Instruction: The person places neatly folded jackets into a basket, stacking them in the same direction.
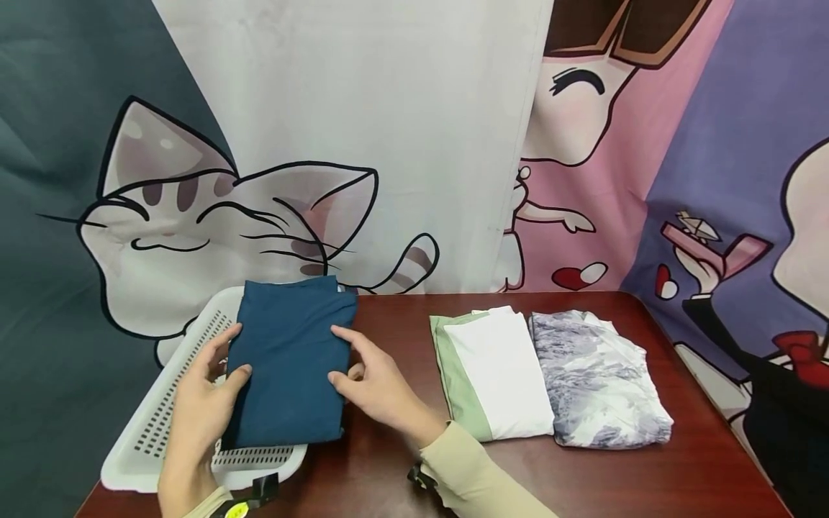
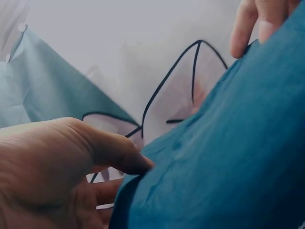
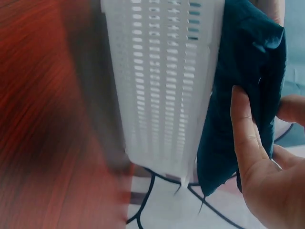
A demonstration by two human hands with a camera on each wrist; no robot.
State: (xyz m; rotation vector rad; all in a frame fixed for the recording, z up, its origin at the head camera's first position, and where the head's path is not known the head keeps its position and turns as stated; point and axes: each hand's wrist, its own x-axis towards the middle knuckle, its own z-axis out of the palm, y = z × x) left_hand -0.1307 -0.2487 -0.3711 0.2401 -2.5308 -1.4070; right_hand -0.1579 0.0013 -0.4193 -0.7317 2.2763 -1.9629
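Observation:
A folded dark blue garment (image 1: 288,367) lies flat over the white perforated basket (image 1: 145,414) at the left, hiding much of its inside. My left hand (image 1: 201,396) grips the garment's left edge; in the left wrist view its thumb (image 2: 131,160) presses on the top face, with the other fingers partly hidden behind the cloth. On the opposite edge, my right hand (image 1: 385,392) pinches the garment between thumb and fingers. The right wrist view has the cloth (image 3: 233,71) beside the basket's slotted wall (image 3: 159,90), slightly beyond the rim.
To the right on the reddish-brown table (image 1: 388,316) lies a folded white and green garment (image 1: 505,374). Right beside it is a folded grey-and-white patterned garment (image 1: 602,388). A cartoon-printed curtain (image 1: 388,93) hangs behind the table's far edge.

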